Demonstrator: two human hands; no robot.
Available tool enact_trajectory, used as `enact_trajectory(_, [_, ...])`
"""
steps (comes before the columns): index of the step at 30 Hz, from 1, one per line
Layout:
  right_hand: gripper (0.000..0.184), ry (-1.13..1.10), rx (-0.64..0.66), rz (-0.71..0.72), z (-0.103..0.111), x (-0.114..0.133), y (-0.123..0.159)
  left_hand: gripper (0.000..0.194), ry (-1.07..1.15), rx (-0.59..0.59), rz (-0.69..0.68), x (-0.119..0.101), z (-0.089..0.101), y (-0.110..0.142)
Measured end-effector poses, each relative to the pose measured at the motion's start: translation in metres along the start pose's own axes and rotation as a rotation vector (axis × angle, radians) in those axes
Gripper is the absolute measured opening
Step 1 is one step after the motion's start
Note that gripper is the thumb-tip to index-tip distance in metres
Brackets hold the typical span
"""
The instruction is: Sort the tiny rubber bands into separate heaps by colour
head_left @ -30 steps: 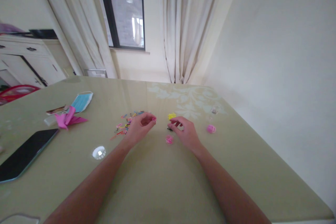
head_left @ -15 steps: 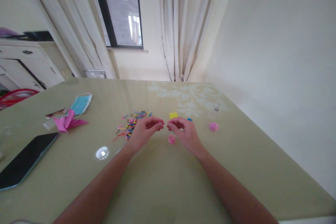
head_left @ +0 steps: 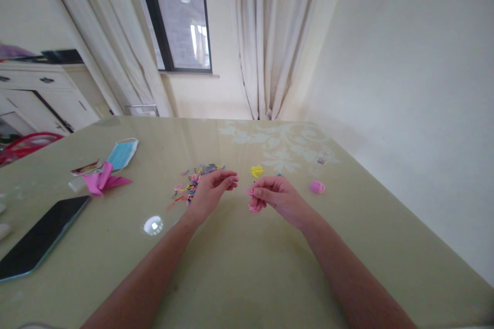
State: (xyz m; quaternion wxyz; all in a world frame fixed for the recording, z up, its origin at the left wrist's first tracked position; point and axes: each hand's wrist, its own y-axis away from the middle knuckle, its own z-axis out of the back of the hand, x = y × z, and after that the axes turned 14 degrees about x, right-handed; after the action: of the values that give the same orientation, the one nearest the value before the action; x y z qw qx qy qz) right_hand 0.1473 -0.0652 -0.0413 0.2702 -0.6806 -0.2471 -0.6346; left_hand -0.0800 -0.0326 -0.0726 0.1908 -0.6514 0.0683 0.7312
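My left hand [head_left: 212,190] is closed in a pinch beside a mixed heap of small coloured rubber bands [head_left: 193,184], partly covering it. A bit of pink rubber band [head_left: 236,179] shows at its fingertips. Thumb and forefinger of my right hand [head_left: 280,198] pinch another pink band [head_left: 249,191], just above a small pink pile [head_left: 254,209] that the fingers partly hide. Beyond the right hand lie a yellow pile of bands [head_left: 257,170] and a bit of blue [head_left: 280,175], mostly hidden behind the knuckles.
To the right sit a round pink object [head_left: 317,187] and a small clear container [head_left: 321,158]. On the left are a phone [head_left: 42,236], a folded pink paper shape [head_left: 103,180], a blue face mask [head_left: 122,154] and a shiny round reflection [head_left: 153,225]. A wall borders the table's right side.
My hands came close together, then parted slightly. My right hand has moved from near the dark bands down to the pink pile, with a pink band now at its fingertips.
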Motion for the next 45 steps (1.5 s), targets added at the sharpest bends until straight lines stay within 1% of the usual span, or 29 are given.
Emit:
enact_trajectory(2, [0.027, 0.232, 0.018, -0.043, 0.011, 0.0, 0.002, 0.049, -0.007, -0.003, -0.009, 0.0, 0.001, -0.001])
enact_trajectory(4, [0.017, 0.517, -0.02, -0.089, 0.021, -0.002, 0.003, 0.048, -0.022, -0.015, -0.019, 0.0, 0.001, -0.001])
enact_trajectory(5, [0.015, 0.634, -0.042, -0.103, 0.025, -0.005, 0.002, 0.047, -0.035, -0.022, -0.025, 0.001, 0.001, -0.001])
enact_trajectory(6, [0.015, 0.72, -0.055, -0.111, 0.028, -0.008, 0.002, 0.046, -0.046, -0.026, -0.031, 0.001, 0.001, -0.001])
enact_trajectory(8, [0.016, 0.804, -0.036, -0.112, 0.03, -0.014, 0.0, 0.042, -0.062, -0.019, -0.048, 0.001, 0.0, 0.0])
enact_trajectory(12, [0.018, 0.845, 0.014, -0.088, 0.029, -0.021, -0.001, 0.037, -0.043, 0.005, -0.095, -0.003, -0.004, 0.003])
enact_trajectory(16, [0.018, 0.865, 0.026, -0.081, 0.03, -0.021, -0.001, 0.034, -0.038, -0.01, -0.138, -0.017, -0.007, 0.009])
enact_trajectory(22, [0.014, 0.861, -0.105, -0.072, 0.031, -0.018, -0.002, 0.031, -0.051, 0.015, -0.21, -0.039, -0.012, 0.021])
enact_trajectory(26, [0.014, 0.852, -0.157, -0.048, 0.031, -0.014, -0.001, 0.03, -0.05, 0.042, -0.228, -0.043, -0.013, 0.022])
enact_trajectory(31, [0.019, 0.839, -0.223, -0.038, 0.033, -0.012, -0.001, 0.037, -0.06, 0.038, -0.216, -0.043, -0.011, 0.021])
enact_trajectory(33, [0.021, 0.843, -0.258, -0.038, 0.035, -0.012, -0.001, 0.036, -0.079, 0.061, -0.216, -0.04, -0.011, 0.02])
enact_trajectory(35, [0.021, 0.848, -0.289, -0.038, 0.036, -0.012, 0.0, 0.03, -0.153, 0.112, -0.198, -0.033, -0.014, 0.018])
enact_trajectory(37, [0.02, 0.845, -0.312, -0.041, 0.036, -0.012, 0.0, 0.023, -0.264, 0.159, -0.149, -0.023, -0.019, 0.016])
enact_trajectory(39, [0.02, 0.837, -0.33, -0.042, 0.036, -0.012, 0.0, 0.02, -0.368, 0.18, -0.094, -0.011, -0.025, 0.014])
enact_trajectory(40, [0.019, 0.833, -0.336, -0.041, 0.036, -0.012, 0.0, 0.019, -0.425, 0.192, -0.088, -0.005, -0.027, 0.013])
enact_trajectory(43, [0.02, 0.824, -0.332, -0.038, 0.035, -0.012, 0.0, 0.023, -0.588, 0.243, -0.12, 0.009, -0.029, 0.011])
enact_trajectory(45, [0.02, 0.825, -0.332, -0.038, 0.035, -0.012, 0.0, 0.029, -0.656, 0.249, -0.141, 0.014, -0.023, 0.009])
